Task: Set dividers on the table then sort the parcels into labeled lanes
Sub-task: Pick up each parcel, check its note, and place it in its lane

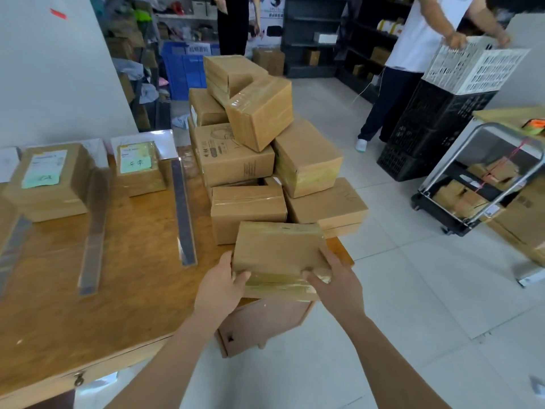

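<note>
I hold a taped brown parcel point(277, 252) in both hands at the table's right corner. My left hand point(222, 283) grips its near left edge, thumb on top. My right hand point(334, 280) grips its near right edge. Behind it rises a pile of several brown parcels point(250, 137) on the right end of the wooden table point(124, 296). Clear strip dividers point(184, 214) point(94, 231) lie on the table and mark lanes. One labelled parcel point(48, 178) sits in the left lane, another labelled parcel point(138, 168) in the middle lane.
A person in a white shirt point(418, 39) stands at the back right holding a white crate point(474, 64) over stacked black crates point(427, 131). A trolley with parcels point(472, 187) stands at right. Shelves and a blue bin point(182, 69) line the back.
</note>
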